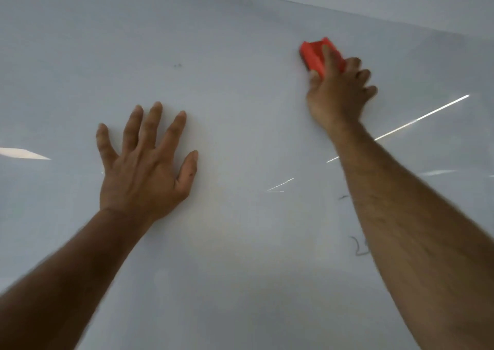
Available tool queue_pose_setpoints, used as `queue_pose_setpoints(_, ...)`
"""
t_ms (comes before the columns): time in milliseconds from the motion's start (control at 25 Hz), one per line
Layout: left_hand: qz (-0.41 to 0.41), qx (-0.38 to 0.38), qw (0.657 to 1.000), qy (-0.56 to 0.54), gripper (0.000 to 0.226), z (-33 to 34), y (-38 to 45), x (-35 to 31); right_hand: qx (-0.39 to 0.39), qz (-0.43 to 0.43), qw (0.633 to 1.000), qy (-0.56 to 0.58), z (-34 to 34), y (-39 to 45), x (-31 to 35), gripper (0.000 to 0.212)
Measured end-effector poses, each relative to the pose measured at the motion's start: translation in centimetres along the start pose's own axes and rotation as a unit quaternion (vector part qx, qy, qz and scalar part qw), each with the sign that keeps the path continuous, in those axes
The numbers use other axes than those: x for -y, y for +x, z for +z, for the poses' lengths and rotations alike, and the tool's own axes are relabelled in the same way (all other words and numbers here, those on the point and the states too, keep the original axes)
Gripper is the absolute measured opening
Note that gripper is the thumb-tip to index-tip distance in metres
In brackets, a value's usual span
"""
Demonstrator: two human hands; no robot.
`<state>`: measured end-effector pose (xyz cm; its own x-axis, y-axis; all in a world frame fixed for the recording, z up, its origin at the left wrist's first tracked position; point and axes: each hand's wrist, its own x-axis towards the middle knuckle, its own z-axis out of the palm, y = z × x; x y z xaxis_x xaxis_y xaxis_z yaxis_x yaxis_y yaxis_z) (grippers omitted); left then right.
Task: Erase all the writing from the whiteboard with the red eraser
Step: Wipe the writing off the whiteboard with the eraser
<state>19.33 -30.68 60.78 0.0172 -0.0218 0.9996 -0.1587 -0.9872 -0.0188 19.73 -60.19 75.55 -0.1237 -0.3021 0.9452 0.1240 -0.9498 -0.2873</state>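
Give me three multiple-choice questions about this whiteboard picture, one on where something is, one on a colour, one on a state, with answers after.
1. Where is the eraser on the whiteboard?
A. Upper right
B. Lower left
C. Dead centre

2. What colour is the eraser?
A. Blue
B. Red
C. Black

3. How is the left hand?
A. Clenched in a fist
B. Holding a marker
C. Open, fingers spread against the board

Answers:
1. A, the right hand holds it near the board's top edge on the right.
2. B, its body is bright red.
3. C, the fingers fan out and hold nothing.
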Motion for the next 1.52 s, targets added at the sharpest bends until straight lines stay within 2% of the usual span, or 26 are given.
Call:
queue_pose_setpoints(120,0.002,-0.019,0.999,-0.045,0.082,-0.3,0.0,0.1,0.013,-0.101,0.995,0.009,0.1,-2.2,7.9,0.056)
queue_pose_setpoints(240,0.003,-0.080,0.991,-0.111,0.080,-0.2,-0.3,0.4,0.032,-0.199,0.979,0.035,-0.2,-5.3,13.8,0.057)
queue_pose_setpoints(400,-0.004,-0.168,0.965,-0.199,0.072,0.0,-0.5,0.9,0.047,-0.330,0.942,0.030,-0.6,-10.9,15.3,0.057)
queue_pose_setpoints(480,0.001,-0.176,0.965,-0.193,0.072,0.1,-0.5,1.0,0.056,-0.361,0.930,0.029,-1.0,-13.5,13.5,0.058)
queue_pose_setpoints(600,0.022,-0.155,0.980,-0.120,0.075,0.5,-0.5,1.2,0.055,-0.344,0.937,0.033,-1.9,-16.1,8.7,0.055)
queue_pose_setpoints(760,0.051,-0.107,0.992,-0.044,0.074,1.9,-0.7,1.6,0.040,-0.254,0.965,0.041,-3.0,-17.8,-0.8,0.052)
queue_pose_setpoints(1000,0.038,-0.108,0.993,-0.028,0.072,3.5,-1.3,1.9,0.017,0.006,1.000,0.008,-4.7,-17.9,-18.2,0.054)
queue_pose_setpoints(1120,0.024,-0.098,0.994,-0.033,0.074,3.6,-1.5,1.4,0.010,0.113,0.993,0.016,-4.6,-18.8,-19.7,0.056)
queue_pose_setpoints(1240,0.010,-0.075,0.996,-0.040,0.077,3.9,-1.5,1.1,0.000,0.080,0.996,0.036,-4.6,-21.0,-15.3,0.053)
queue_pose_setpoints(1400,0.003,-0.077,0.995,-0.063,0.078,4.8,-1.6,1.0,0.032,-0.077,0.995,0.061,-5.0,-27.9,-8.2,0.051)
queue_pose_setpoints(1520,-0.001,-0.084,0.991,-0.102,0.078,5.6,-1.9,0.9,0.094,-0.203,0.972,0.064,-5.7,-33.6,-6.9,0.053)
